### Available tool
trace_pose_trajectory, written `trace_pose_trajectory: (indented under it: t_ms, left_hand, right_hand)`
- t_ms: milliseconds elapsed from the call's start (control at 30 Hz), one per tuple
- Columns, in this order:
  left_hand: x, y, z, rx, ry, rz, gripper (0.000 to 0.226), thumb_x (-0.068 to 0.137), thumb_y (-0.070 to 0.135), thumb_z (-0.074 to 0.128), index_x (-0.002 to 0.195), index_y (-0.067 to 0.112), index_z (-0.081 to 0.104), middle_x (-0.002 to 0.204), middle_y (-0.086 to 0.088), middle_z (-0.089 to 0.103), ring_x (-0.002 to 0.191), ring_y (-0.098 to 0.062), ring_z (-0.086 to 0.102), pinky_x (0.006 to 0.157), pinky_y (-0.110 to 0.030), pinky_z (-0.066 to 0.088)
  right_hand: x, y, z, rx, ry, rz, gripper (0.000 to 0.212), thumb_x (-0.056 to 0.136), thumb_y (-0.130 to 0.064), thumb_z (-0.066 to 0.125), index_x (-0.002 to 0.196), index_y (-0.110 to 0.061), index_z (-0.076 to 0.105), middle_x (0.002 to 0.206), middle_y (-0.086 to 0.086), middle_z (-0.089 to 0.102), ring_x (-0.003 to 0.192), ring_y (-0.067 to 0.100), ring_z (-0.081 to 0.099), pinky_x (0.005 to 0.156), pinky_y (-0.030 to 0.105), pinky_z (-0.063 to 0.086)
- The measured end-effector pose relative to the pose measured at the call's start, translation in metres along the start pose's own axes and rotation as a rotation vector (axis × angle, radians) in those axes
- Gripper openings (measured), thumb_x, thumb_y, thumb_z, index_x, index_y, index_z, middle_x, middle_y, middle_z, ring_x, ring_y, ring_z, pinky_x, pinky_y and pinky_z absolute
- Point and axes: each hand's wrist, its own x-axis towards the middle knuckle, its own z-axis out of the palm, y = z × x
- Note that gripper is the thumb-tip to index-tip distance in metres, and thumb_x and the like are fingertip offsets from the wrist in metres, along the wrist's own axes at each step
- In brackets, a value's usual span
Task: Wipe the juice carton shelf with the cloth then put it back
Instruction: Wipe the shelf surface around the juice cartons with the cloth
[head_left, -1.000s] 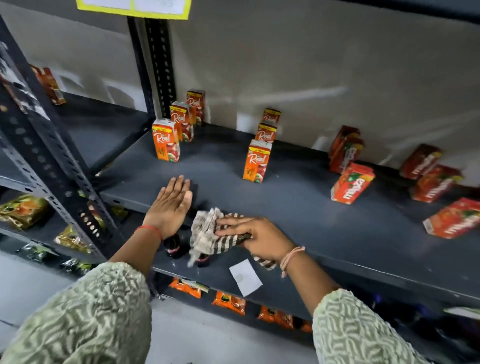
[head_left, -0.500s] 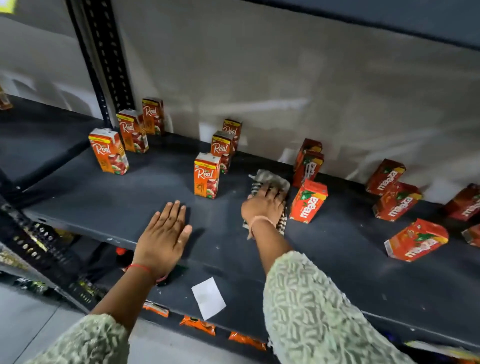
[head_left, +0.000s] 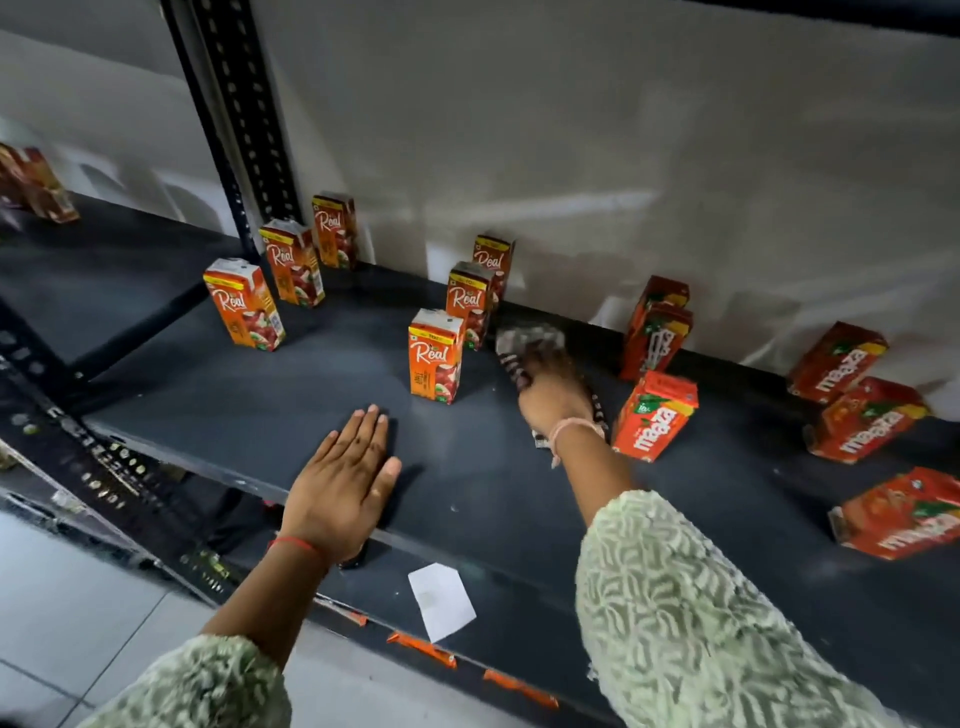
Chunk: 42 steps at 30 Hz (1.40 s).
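Note:
The dark grey shelf (head_left: 311, 395) carries orange Real juice cartons (head_left: 435, 356) in two short rows on the left and red Maaza cartons (head_left: 654, 415) on the right. My right hand (head_left: 553, 397) presses a checked cloth (head_left: 527, 340) flat on the shelf near the back wall, in the gap between the Real and Maaza cartons. The hand is motion-blurred. My left hand (head_left: 345, 480) lies flat, fingers together, on the shelf's front edge and holds nothing.
A perforated black upright (head_left: 244, 130) stands at the shelf's back left. Several Maaza cartons (head_left: 865, 421) lean or lie tipped at the right. A white paper tag (head_left: 441, 600) hangs at the front edge. A lower shelf with orange packets (head_left: 421, 647) is below.
My right hand has carried the cloth from the shelf's front edge to the back between the carton groups, then a little nearer the wall. The left hand stays flat on the front edge.

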Motion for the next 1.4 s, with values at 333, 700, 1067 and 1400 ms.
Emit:
trace_pose_trajectory:
  t_ms: [333,700,1067,1400]
  left_hand:
    - [-0.004,0.003,-0.010,-0.026,-0.074,0.025,0.054,0.095,0.035,0.019,0.142,0.012,0.008,0.157,-0.004,0.006,0.144,-0.016,0.000,0.119,-0.031,0.001]
    - [-0.036,0.074,0.004,-0.182,-0.051,0.167,0.047,0.093,0.029,0.036,0.136,0.009,0.034,0.150,-0.010,0.031,0.142,-0.021,0.019,0.119,-0.033,0.011]
    - [-0.034,0.180,0.039,-0.230,0.075,-0.013,0.042,0.089,0.029,0.042,0.123,0.006,0.054,0.140,-0.017,0.046,0.136,-0.030,0.034,0.115,-0.041,0.024]
    - [-0.029,0.178,0.047,-0.177,0.157,-0.051,0.062,0.078,0.049,0.024,0.114,0.017,0.062,0.132,-0.005,0.057,0.130,-0.021,0.044,0.109,-0.034,0.031]
  right_hand:
    - [-0.165,-0.006,-0.002,0.153,-0.168,-0.499,0.053,0.090,-0.024,0.055,0.138,-0.032,0.036,0.154,-0.005,0.025,0.143,0.011,0.015,0.118,0.029,0.010]
    - [-0.251,0.080,-0.033,0.682,-0.062,-0.171,0.055,0.070,0.021,0.055,0.110,-0.014,0.067,0.122,-0.010,0.057,0.117,-0.011,0.046,0.111,0.015,0.029]
    - [-0.179,0.146,-0.039,0.203,0.255,0.448,0.063,0.092,-0.020,0.038,0.146,-0.009,0.008,0.157,0.018,0.005,0.144,0.034,0.003,0.119,0.039,0.005]
    - [-0.051,0.187,-0.064,0.091,0.058,0.296,0.059,0.094,-0.026,0.036,0.147,-0.023,0.011,0.159,0.007,0.003,0.145,0.026,0.007,0.120,0.038,0.011]
